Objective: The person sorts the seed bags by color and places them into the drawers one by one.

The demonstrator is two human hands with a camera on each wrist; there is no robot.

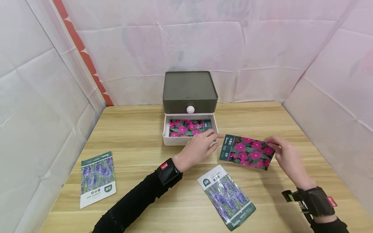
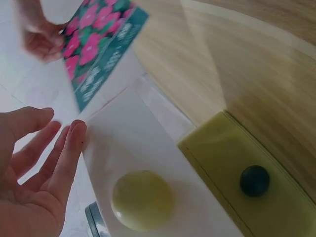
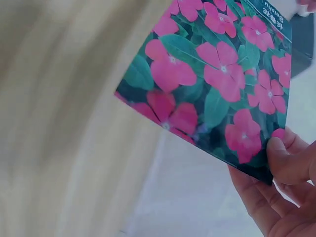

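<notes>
1. Two hands over the light wooden table (image 1: pixel 140 136). The right hand (image 1: pixel 287 155) pinches the right edge of a glossy seed packet printed with pink flowers on green leaves (image 1: pixel 247 152), thumb on the printed face and fingers behind it, as the right wrist view shows (image 3: pixel 289 163).
2. That pink-flower packet hangs between the two hands, lifted off the table and tilted, its teal label strip toward the left hand (image 1: pixel 199 147).
3. Left hand: fingers straight and loosely spread, holding nothing, fingertips (image 2: pixel 74 133) just beside the packet's label end; contact with it can't be judged.
4. Just ahead of the left hand: a white pulled-out drawer (image 1: pixel 167 129) of a small dark grey-green storage box with a round white knob (image 1: pixel 190 89). A second pink-flower seed packet (image 1: pixel 186 127) lies flat inside the drawer.
5. Nearer the person, between the forearms: a seed packet with purple lavender flowers (image 1: pixel 226 195), flat on the table.
6. Far left of the left forearm: another purple-flower packet with a white lower band (image 1: pixel 97 178), also flat, well apart from everything else.
</notes>
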